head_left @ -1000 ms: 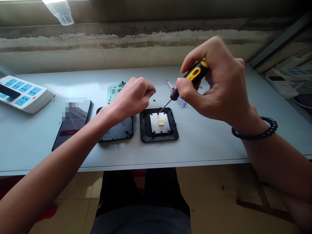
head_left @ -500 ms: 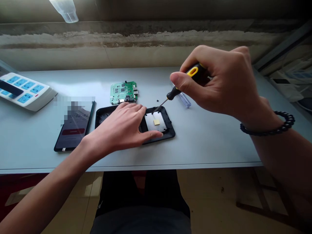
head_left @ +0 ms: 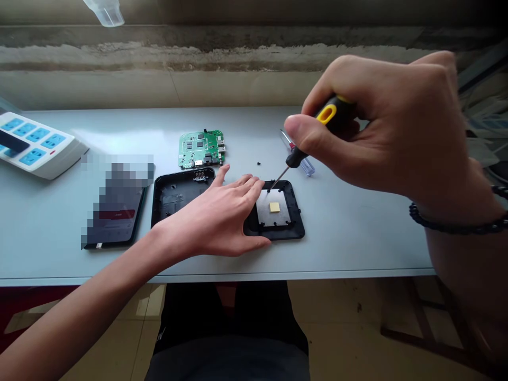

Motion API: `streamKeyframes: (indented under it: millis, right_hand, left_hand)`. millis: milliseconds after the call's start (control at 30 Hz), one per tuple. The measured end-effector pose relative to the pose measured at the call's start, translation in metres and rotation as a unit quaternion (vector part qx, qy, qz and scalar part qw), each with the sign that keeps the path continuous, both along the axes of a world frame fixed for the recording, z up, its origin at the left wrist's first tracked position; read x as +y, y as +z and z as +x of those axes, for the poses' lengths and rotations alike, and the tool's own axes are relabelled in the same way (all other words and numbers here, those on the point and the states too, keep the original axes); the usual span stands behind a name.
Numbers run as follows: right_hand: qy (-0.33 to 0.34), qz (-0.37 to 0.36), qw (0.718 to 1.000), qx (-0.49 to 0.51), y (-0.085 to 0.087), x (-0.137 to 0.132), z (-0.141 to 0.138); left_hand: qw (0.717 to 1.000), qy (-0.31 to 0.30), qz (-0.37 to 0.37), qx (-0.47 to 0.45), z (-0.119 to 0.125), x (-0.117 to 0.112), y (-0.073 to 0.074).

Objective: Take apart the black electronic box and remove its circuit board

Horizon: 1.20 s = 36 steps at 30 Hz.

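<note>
My right hand (head_left: 381, 127) is wrapped round a yellow and black screwdriver (head_left: 328, 114). Its tip meets the upper edge of a silver metal plate (head_left: 264, 209) with a small pale yellow pad (head_left: 274, 207) at its middle. The plate lies inside a black plastic cover (head_left: 297, 225). Across the left part of this cover stretches my left hand (head_left: 222, 217), thumb at the near edge and fingers at the far edge, holding it down. Partly behind that hand lies the other black casing half (head_left: 169, 188). Any screw under the tip is too small to tell.
A green circuit board (head_left: 198, 151) lies behind the casing. A tiny dark screw (head_left: 259, 163) and a second screwdriver with a clear handle (head_left: 307, 167) are nearby. To the left are a phone (head_left: 119, 211) and a white power strip (head_left: 59, 153).
My left hand and the cover with the plate have shifted right, apart from the other casing half. My right hand and the screwdriver have also moved right, the tip still at the plate.
</note>
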State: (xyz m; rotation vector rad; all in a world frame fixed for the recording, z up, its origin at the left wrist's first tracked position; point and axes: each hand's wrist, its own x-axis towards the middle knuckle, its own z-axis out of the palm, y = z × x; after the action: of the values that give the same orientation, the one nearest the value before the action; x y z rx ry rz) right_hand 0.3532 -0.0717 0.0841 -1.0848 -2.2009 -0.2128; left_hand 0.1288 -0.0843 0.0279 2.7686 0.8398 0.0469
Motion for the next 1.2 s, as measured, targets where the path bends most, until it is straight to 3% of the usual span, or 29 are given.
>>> streamKeyframes:
  millis: [167,300,667,800,967,1200]
  right_hand:
    - [-0.035,-0.021,0.999,0.007,0.000,-0.002,-0.004]
    - [-0.086,-0.085,0.993,-0.012,0.006,-0.008,-0.008]
    - [0.048,-0.186,0.981,-0.013,0.018,-0.010,0.006]
    - [0.024,-0.186,0.982,-0.013,0.017,-0.008,0.004]
    - [-0.039,-0.126,0.991,-0.035,0.012,-0.003,-0.001]
    - [-0.019,-0.154,0.987,-0.031,0.015,-0.009,-0.004]
  left_hand:
    - [0.998,-0.030,0.032,-0.034,-0.004,0.003,-0.012]
    - [0.997,-0.046,0.042,-0.052,-0.005,0.004,-0.014]
    - [0.997,-0.049,0.044,-0.048,-0.006,0.004,-0.014]
    - [0.997,-0.048,0.046,-0.048,-0.006,0.004,-0.014]
    - [0.996,-0.056,0.048,-0.044,-0.005,0.005,-0.013]
    - [0.997,-0.052,0.044,-0.042,-0.004,0.002,-0.013]
